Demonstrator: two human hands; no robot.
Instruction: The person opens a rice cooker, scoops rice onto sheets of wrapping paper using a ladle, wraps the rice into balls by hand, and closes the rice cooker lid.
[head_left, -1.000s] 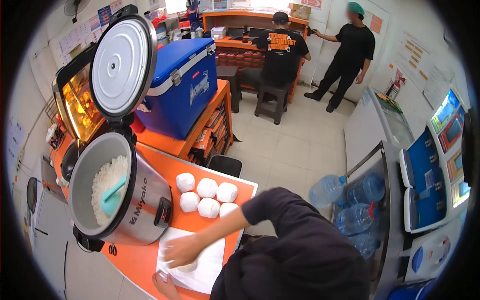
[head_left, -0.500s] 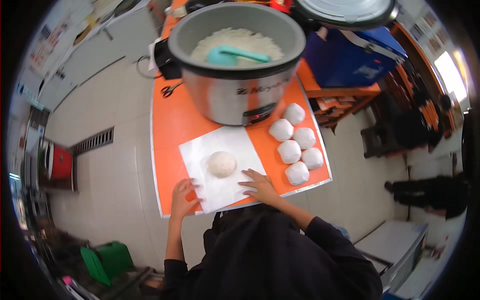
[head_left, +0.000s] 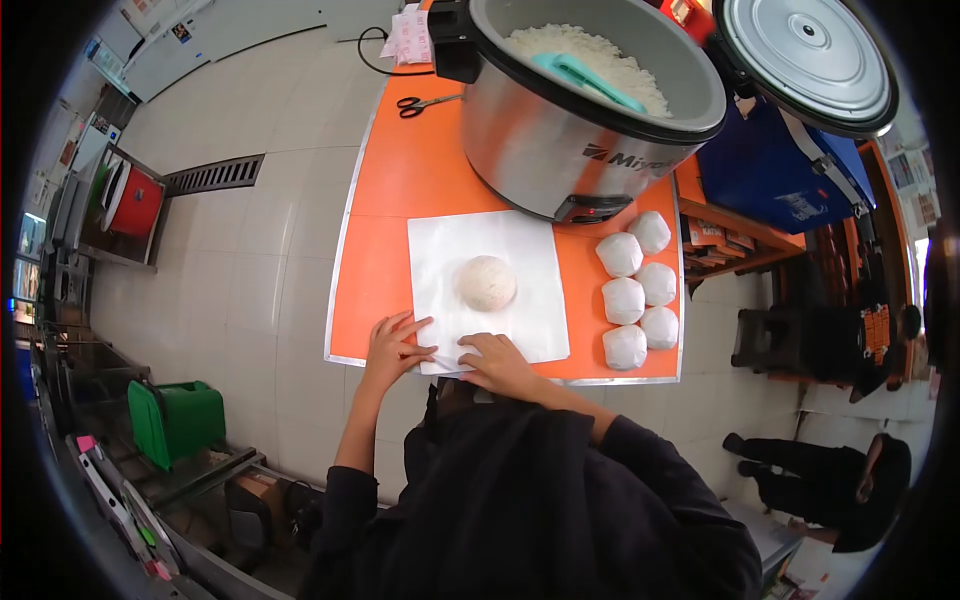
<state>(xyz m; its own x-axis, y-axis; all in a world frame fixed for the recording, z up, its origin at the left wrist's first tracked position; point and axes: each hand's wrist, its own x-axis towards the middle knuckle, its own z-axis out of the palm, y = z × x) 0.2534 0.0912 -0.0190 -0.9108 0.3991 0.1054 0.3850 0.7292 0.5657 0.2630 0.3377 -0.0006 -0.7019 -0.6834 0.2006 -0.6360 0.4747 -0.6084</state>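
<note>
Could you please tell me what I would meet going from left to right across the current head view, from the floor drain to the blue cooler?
Floor drain → left hand → round pale mound → six white wrapped bundles → blue cooler.

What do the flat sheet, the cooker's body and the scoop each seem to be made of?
Flat sheet: probably paper, matt white, as its thin, straight edges suggest; any coating cannot be told.
Cooker's body: metal by its look, perhaps steel, with a satin silver sheen and soft reflections.
Scoop: likely plastic, smooth, given its even teal colour.
</note>
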